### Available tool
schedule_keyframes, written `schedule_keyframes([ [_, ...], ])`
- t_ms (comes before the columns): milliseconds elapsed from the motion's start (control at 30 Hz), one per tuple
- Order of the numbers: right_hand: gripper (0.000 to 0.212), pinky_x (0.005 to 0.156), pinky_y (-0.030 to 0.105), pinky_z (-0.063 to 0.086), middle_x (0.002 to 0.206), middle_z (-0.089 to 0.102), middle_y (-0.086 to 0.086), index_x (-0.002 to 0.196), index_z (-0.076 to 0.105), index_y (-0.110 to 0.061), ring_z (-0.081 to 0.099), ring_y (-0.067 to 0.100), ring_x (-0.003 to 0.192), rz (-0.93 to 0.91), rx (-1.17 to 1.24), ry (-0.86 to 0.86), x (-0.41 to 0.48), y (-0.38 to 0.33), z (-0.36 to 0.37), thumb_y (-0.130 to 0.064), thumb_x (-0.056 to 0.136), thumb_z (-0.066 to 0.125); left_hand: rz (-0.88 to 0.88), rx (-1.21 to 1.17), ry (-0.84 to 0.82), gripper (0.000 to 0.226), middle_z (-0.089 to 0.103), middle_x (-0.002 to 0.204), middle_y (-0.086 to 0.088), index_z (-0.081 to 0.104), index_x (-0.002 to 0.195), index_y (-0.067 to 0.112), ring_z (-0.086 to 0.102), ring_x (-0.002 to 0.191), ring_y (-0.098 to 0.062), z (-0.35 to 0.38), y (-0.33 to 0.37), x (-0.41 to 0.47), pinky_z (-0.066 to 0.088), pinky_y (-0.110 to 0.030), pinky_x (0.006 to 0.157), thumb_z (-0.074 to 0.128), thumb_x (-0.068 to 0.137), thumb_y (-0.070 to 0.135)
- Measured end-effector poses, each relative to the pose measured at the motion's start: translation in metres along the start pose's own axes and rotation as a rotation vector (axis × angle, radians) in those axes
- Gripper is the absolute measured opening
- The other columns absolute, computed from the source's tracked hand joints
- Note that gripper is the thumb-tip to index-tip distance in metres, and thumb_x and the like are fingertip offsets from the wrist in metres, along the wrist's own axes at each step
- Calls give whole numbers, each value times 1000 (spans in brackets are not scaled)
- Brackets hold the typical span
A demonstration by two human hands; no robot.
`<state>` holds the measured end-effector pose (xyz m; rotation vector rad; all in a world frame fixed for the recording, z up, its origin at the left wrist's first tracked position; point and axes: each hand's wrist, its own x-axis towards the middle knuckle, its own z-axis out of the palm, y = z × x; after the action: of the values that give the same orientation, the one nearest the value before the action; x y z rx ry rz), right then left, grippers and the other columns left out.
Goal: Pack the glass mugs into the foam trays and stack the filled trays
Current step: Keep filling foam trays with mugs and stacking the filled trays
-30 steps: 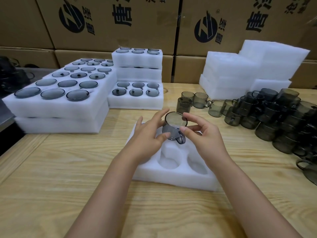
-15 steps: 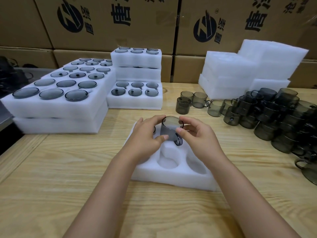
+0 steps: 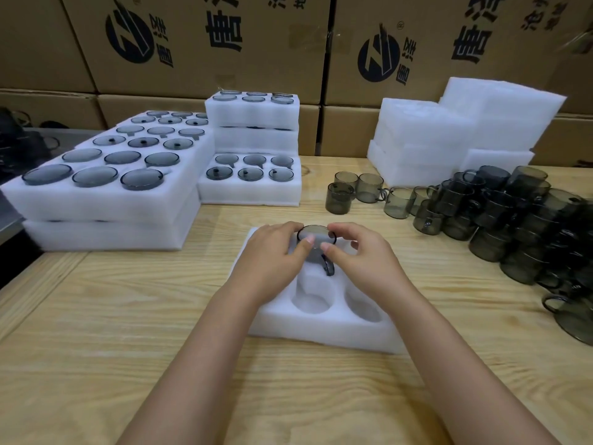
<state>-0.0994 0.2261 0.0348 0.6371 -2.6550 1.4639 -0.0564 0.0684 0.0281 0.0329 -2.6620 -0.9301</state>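
We had one wide head-worn view, looking forward and down, close over the wooden table (image 3: 96, 348), cardboard boxes (image 3: 199, 43) at twelve o'clock.

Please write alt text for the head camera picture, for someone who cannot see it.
A left hand and a right hand hold a smoky grey glass mug at a pocket of a white foam tray on a pale wooden table. Filled foam trays are stacked left, loose glass mugs piled right.
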Motion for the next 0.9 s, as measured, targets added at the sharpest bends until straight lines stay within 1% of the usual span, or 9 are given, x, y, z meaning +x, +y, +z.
schedule_keyframes([
  [67,32,89,26,38,119,62,-5,120,62,-19,52,14,108,42,2,61,5,-3,-1,-31,91,57,-4,18,40,30,58,80,0,53,85,22,49,90,-28,-3,7,4,35,-37,85,32,102,35],
  [167,33,97,35,31,120,61,-2,113,63,-22,39,29,119,55,-238,156,22,-11,-5,-39,97,40,-21,89,143,36,52,70,-2,41,75,21,48,81,-34,-8,20,18,32,-38,76,25,102,38],
  [267,39,95,40,21,122,57,4,99,57,-22,31,31,124,112,-463,36,46,-19,0,-42,99,23,-128,333,102,42,66,100,-12,57,104,14,57,101,-34,-3,24,42,34,-40,90,21,103,36],
  [333,47,104,47,14,132,51,7,115,55,-19,25,32,132,189,-534,-80,58,-19,11,-42,100,17,-265,434,-35,42,62,120,-13,54,119,13,53,116,-32,4,22,53,28,-43,105,20,103,32],
  [400,51,109,54,2,135,49,9,126,50,-19,22,33,136,284,-568,-171,62,-15,24,-41,100,13,-369,442,-144,39,58,128,-10,52,122,13,49,122,-29,11,18,55,24,-45,107,23,101,28],
  [500,51,107,61,-4,128,53,8,125,48,-17,28,36,131,261,-717,-191,55,-7,36,-40,99,11,-341,550,-176,39,57,127,-6,50,122,13,47,122,-29,20,12,51,24,-45,101,22,100,30],
  [667,34,98,52,23,122,53,3,125,44,-21,46,32,117,164,-758,-217,52,-7,33,-30,97,27,-344,638,-211,34,58,123,-5,47,121,13,48,118,-27,20,18,51,25,-43,96,28,97,30],
  [833,46,92,44,28,116,61,5,109,57,-17,52,26,112,69,-729,-201,59,-2,33,-33,101,15,-379,708,-211,38,58,123,-7,47,121,12,47,119,-28,20,20,46,24,-43,100,23,99,29],
  [900,41,90,43,30,119,59,4,117,54,-17,50,26,114,51,-722,-186,59,0,34,-28,101,18,-395,690,-231,40,56,126,-7,48,123,13,46,121,-27,18,22,46,23,-43,101,20,100,30],
])
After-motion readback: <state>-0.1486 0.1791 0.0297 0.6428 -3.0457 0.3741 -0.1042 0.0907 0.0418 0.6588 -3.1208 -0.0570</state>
